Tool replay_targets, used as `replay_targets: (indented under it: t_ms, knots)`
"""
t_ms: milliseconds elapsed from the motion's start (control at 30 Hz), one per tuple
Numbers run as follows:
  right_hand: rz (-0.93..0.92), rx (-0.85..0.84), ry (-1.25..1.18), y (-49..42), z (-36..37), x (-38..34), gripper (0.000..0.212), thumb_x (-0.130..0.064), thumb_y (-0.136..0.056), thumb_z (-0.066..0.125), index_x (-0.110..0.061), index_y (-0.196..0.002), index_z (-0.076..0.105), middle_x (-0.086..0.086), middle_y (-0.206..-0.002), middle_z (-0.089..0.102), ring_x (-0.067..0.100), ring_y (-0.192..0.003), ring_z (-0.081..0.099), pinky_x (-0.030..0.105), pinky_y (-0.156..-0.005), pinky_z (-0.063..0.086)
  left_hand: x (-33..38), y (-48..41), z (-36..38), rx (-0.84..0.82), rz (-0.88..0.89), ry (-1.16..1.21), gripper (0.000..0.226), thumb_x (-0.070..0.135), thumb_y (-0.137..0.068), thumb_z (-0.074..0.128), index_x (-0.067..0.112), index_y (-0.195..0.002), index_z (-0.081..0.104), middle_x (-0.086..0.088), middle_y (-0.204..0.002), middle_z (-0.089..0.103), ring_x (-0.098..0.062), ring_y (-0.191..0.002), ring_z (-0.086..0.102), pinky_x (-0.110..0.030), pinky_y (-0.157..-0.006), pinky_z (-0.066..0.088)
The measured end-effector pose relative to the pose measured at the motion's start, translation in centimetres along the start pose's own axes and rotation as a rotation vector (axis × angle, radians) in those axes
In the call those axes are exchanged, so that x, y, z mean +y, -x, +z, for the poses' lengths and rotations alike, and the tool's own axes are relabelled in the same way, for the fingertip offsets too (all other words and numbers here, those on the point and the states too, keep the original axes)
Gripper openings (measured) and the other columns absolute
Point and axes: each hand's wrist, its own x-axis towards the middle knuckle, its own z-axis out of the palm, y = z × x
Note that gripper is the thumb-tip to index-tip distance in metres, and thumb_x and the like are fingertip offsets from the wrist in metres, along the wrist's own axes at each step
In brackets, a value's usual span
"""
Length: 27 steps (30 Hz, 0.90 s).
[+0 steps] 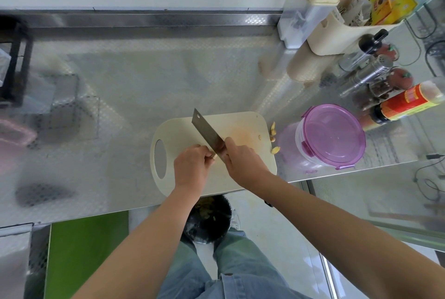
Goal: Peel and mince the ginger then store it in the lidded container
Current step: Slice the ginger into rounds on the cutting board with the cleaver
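A cream cutting board lies on the steel counter near its front edge. My right hand grips the handle of a steel cleaver, whose blade points away to the upper left. My left hand pinches a small piece of ginger against the blade's near edge; my fingers hide most of it. Several ginger bits lie at the board's right edge. A clear container with a purple lid stands closed just right of the board.
Sauce bottles and shakers crowd the back right, with a cream caddy behind them. A black bin with scraps sits on the floor below the counter edge. A black rack stands far left.
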Motion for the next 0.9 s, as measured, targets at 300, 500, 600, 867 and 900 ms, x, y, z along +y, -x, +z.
replay_targets:
  t_ms: [300,500,600,867,900]
  knots:
    - [0.021,-0.012,0.026,-0.7,0.6,-0.4,0.017,-0.007,-0.096,0.036,-0.013,-0.112,0.036,0.003,-0.072,0.044,0.028,-0.067,0.051,0.032,-0.05,0.031,0.3,-0.1,0.1,-0.012,0.038,-0.094,0.005,0.021,-0.085,0.07,0.017,-0.083,0.072,-0.001,-0.083,0.067,-0.024,-0.077,0.06,-0.03,-0.058,0.039]
    - [0.035,-0.047,0.069,-0.5,1.2,0.1,0.037,-0.005,-0.095,0.039,-0.016,-0.13,0.03,0.001,-0.075,0.047,0.023,-0.07,0.055,0.036,-0.058,0.047,0.4,-0.3,0.0,-0.033,0.015,-0.094,0.006,0.025,-0.086,0.069,0.02,-0.087,0.072,0.001,-0.087,0.069,-0.022,-0.081,0.062,-0.032,-0.063,0.044]
    - [0.06,-0.075,0.073,0.6,1.2,0.6,0.037,-0.006,-0.096,0.042,-0.019,-0.129,0.032,-0.005,-0.072,0.039,0.019,-0.07,0.054,0.037,-0.068,0.056,0.3,-0.4,0.2,-0.043,0.021,-0.106,0.007,0.026,-0.087,0.069,0.019,-0.088,0.072,0.001,-0.088,0.068,-0.021,-0.08,0.062,-0.033,-0.063,0.046]
    - [0.003,-0.019,0.018,-1.6,0.6,-1.0,0.017,-0.003,-0.094,0.039,-0.011,-0.109,0.037,0.002,-0.078,0.044,0.028,-0.07,0.05,0.038,-0.058,0.039,0.3,-0.5,0.1,-0.049,0.031,-0.068,0.008,0.022,-0.087,0.068,0.017,-0.083,0.072,-0.001,-0.085,0.068,-0.025,-0.079,0.062,-0.034,-0.061,0.045]
    - [0.004,-0.018,0.013,-1.6,0.6,-0.8,0.018,-0.003,-0.095,0.039,-0.011,-0.11,0.037,0.002,-0.076,0.043,0.027,-0.07,0.051,0.038,-0.058,0.038,0.3,-0.6,0.1,-0.052,0.03,-0.064,0.007,0.022,-0.086,0.068,0.017,-0.083,0.072,0.0,-0.085,0.068,-0.025,-0.079,0.062,-0.035,-0.062,0.046]
